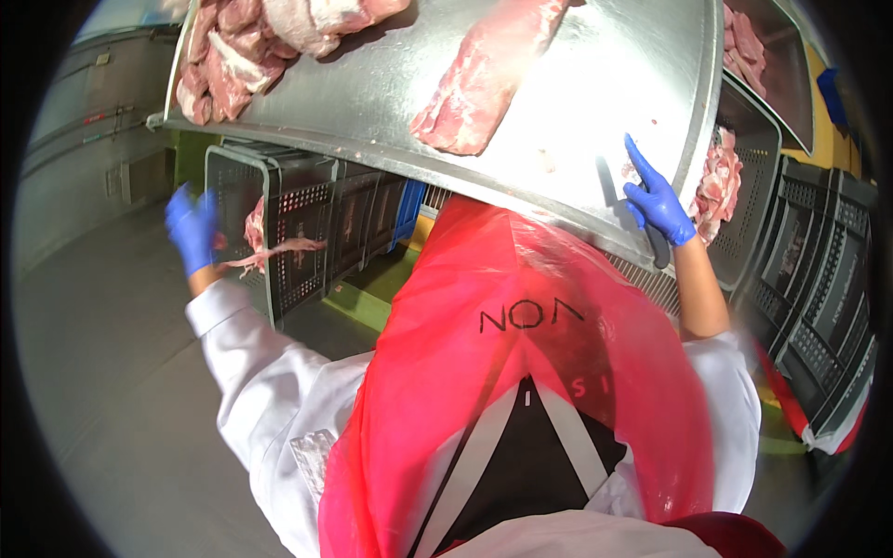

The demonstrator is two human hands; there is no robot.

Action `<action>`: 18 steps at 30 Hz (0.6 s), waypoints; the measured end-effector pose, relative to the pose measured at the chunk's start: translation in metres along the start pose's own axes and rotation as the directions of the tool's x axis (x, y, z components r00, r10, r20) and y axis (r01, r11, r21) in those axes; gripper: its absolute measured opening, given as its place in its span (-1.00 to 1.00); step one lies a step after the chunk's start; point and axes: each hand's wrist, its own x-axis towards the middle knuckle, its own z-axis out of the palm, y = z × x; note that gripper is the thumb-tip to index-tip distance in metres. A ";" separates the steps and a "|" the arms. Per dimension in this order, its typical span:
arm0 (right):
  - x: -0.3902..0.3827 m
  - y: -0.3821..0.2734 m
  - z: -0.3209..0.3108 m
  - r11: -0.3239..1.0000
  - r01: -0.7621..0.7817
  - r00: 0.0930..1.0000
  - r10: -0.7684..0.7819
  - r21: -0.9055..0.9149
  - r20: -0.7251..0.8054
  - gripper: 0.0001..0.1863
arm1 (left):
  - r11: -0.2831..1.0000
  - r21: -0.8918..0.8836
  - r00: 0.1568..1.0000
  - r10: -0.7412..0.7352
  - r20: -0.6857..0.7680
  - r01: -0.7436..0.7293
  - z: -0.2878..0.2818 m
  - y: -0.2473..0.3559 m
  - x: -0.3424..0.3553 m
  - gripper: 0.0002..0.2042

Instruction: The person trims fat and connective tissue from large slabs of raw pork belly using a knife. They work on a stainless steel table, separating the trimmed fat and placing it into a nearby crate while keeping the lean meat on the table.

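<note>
My left hand (193, 228), in a blue glove, is out at the left beside a grey crate (270, 167), its fingers smeared by motion. A thin strip of meat (293, 245) stretches from near its wrist across the crate's side; whether the hand grips it is unclear. My right hand (662, 206), also blue-gloved, is over the metal table's right corner. Its index finger points away while the other fingers curl about a knife (660, 251), whose dark handle shows below the palm. A long slab of pale pink meat (479, 88) lies mid-table, left of this hand.
Several meat pieces (237, 56) are heaped on the metal table (391, 102) at far left. Crates with meat (721, 181) stand beyond its right edge, and dark stacked crates (805, 288) farther right. A red apron (521, 279) covers my front against the table edge.
</note>
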 end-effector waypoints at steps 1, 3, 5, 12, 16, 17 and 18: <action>-0.003 0.008 -0.001 0.999 0.006 0.999 -0.005 0.036 -0.034 -0.14 | 0.958 -0.261 0.993 0.113 -0.022 -0.115 0.036 0.075 -0.014 -0.47; -0.013 0.018 -0.003 0.994 0.021 0.997 -0.012 0.105 -0.081 -0.14 | 0.765 -0.616 0.966 0.257 0.026 -0.187 0.114 0.213 -0.052 -0.49; -0.033 0.026 -0.004 0.991 0.033 0.979 -0.006 0.132 -0.202 -0.14 | 0.624 -0.764 0.762 0.411 0.501 0.166 0.167 0.327 -0.082 -0.44; -0.031 0.048 -0.024 0.974 0.185 0.896 -0.113 0.130 -0.430 -0.13 | 0.386 -0.909 0.262 0.904 0.339 -0.157 0.057 0.504 -0.081 -0.44; 0.067 -0.004 -0.024 0.917 0.335 0.849 -0.194 0.217 -0.491 -0.09 | 0.388 -0.596 0.632 0.725 -0.273 -0.703 0.134 0.593 0.072 -0.21; 0.097 -0.006 -0.032 0.930 0.307 0.838 -0.162 0.205 -0.520 -0.08 | 0.471 -0.598 0.668 0.730 -0.149 -0.648 0.130 0.601 0.089 -0.16; 0.124 -0.005 -0.039 0.943 0.272 0.828 -0.128 0.192 -0.546 -0.07 | 0.483 -0.581 0.638 0.765 -0.083 -0.655 0.123 0.605 0.086 -0.25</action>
